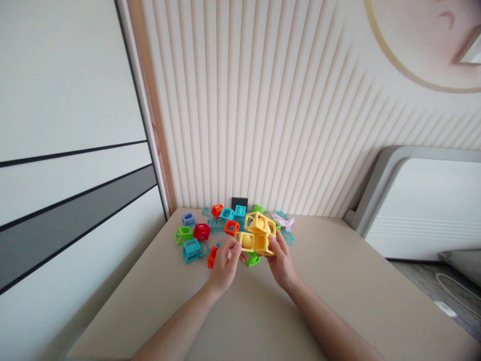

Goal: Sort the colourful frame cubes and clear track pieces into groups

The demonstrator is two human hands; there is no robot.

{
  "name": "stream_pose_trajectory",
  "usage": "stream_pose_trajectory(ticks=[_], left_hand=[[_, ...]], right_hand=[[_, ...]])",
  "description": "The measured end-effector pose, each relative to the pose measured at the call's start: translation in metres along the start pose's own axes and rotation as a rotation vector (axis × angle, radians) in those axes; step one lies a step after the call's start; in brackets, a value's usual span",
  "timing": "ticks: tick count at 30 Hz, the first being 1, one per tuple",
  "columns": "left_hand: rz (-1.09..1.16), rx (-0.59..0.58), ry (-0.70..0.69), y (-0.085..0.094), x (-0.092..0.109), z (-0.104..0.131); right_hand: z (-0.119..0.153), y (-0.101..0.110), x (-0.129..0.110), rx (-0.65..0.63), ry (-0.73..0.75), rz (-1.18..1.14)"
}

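Between my two hands, above the table, is a cluster of joined yellow cube blocks [260, 242] with open frames and curved hollows. My left hand [225, 260] pinches its lower left corner between thumb and fingers. On the other side, my right hand [280, 258] grips the lower right block, thumb on the near face. Just below the cluster a green block [253, 259] shows in part. Close to my left hand lies an orange-red block [212, 256], partly covered by that hand.
Loose cube blocks lie behind and left: a teal one [191, 250], a red one [202, 231], a green one [184, 235], a blue-purple one [188, 218]. Clear teal pieces [288, 237] and a pale lilac piece [282, 220] lie right. A ribbed wall [240, 100] borders the table [338, 281].
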State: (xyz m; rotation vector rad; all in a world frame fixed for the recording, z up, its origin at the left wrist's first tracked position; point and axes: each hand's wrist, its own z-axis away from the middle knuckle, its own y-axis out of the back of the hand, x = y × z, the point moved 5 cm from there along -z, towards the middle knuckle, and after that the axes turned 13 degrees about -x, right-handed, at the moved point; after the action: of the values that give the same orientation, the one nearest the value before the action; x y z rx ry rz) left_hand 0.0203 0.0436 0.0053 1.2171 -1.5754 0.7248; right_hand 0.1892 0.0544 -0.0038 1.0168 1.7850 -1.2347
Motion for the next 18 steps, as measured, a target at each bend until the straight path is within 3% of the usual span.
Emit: stream_pose_trajectory(ticks=[12, 18], left_hand=[[0.01, -0.025, -0.001, -0.0001, 0.0049, 0.0014], [0.007, -0.094, -0.054, -0.0038, 0.0095, 0.0033]], right_hand=[[0.0026, -0.0009, -0.0052, -0.031, 0.102, 0.142], [0.0032, -0.0059, -0.009, -0.066, 0.179, 0.167]])
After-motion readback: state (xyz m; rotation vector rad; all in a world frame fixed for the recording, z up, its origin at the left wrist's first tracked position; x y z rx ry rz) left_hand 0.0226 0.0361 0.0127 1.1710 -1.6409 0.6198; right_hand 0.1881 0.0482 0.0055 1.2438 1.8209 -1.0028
